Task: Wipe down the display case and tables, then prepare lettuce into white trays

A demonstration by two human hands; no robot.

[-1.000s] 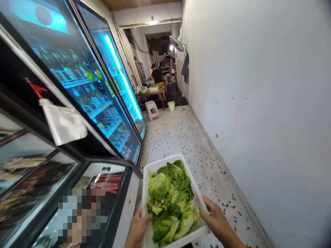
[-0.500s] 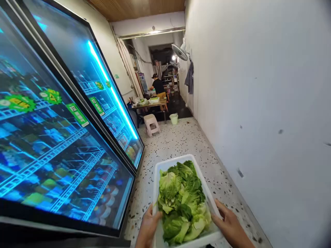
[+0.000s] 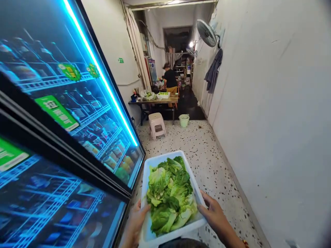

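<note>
Between my two hands I carry a white plastic tray (image 3: pixel 190 175) heaped with loose green lettuce leaves (image 3: pixel 170 194). My left hand (image 3: pixel 137 217) grips the tray's left side near its close end, thumb over the rim. On the opposite side my right hand (image 3: pixel 212 210) is closed on the right rim, with its thumb on the inside edge. The fingers beneath the tray are hidden. The tray is held above the speckled floor, slightly slanted in view.
Along the left stands a lit glass-door fridge (image 3: pixel 103 120). Ahead are a pink stool (image 3: pixel 156 124), a pale green bucket (image 3: pixel 184 120) and a table (image 3: pixel 152 100) bearing another white tray and a plastic bag. A person (image 3: pixel 170 79) stands behind it. A fan (image 3: pixel 207 32) hangs on the right wall.
I have moved forward along the passage; the table, stool and bucket look closer. The fridge has slid back past me. Both hands keep hold of the tray.
</note>
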